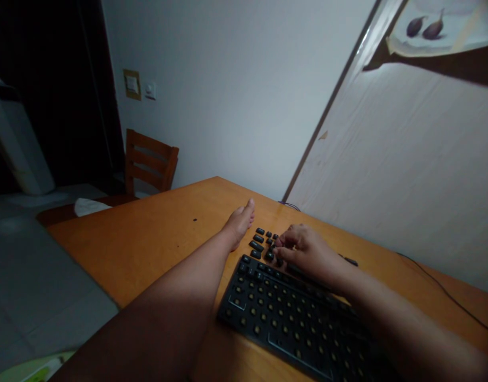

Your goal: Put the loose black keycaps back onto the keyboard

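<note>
My left hand (pixel 240 225) rests on the table beside the keycaps, its fingers closed together; what is in them, if anything, I cannot make out. My right hand (pixel 301 245) reaches over the loose keycaps, thumb and fingertips pinched at a small black keycap (pixel 270 254). Several more black keycaps (pixel 258 239) lie in short rows just past the keyboard's far edge. The black keyboard (pixel 283 313) lies at an angle in front of me. Most of its switches are bare, with some caps still along the far edge. My right forearm covers its right part.
The wooden table (pixel 156 244) meets a pale wall. A tiny dark piece (pixel 195 219) lies on it at left. A thin cable (pixel 435 281) runs along the right side. A wooden chair (pixel 152 159) stands past the table's left edge.
</note>
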The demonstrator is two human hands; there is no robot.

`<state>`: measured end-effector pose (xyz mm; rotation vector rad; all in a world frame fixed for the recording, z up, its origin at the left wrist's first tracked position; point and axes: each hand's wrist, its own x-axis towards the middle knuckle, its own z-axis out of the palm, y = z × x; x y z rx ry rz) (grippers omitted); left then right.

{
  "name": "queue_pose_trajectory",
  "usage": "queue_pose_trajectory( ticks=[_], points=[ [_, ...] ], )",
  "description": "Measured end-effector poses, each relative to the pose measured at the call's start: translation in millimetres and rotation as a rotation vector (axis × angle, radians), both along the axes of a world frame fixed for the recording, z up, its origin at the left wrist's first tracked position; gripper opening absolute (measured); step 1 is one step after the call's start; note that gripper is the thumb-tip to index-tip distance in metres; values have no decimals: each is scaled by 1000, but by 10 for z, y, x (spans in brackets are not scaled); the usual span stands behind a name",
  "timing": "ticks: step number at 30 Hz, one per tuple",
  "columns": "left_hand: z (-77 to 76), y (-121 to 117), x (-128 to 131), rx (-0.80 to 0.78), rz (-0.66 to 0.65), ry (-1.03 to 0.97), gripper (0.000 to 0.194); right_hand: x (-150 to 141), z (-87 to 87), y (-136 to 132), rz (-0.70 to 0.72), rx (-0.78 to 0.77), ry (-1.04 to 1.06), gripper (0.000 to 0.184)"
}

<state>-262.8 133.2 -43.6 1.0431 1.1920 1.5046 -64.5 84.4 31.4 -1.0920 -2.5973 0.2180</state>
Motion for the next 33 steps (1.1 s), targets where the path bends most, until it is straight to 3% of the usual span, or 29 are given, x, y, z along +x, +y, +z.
queue_pose_trajectory(
  ticks=[3,7,20,33],
  points=[
    [-14,13,-1,6,5,0,73,19,-16,-348,56,0,13,9],
    [-26,27,-3,8,6,1,73,35,-93,-557,73,-25,23,6],
    [-29,37,-3,0,2,7,71,-29,-182,-638,-6,23,-62,6],
    [-6,15,8,10,7,-11,72,-161,-99,-760,-22,116,-246,19]
  ],
)
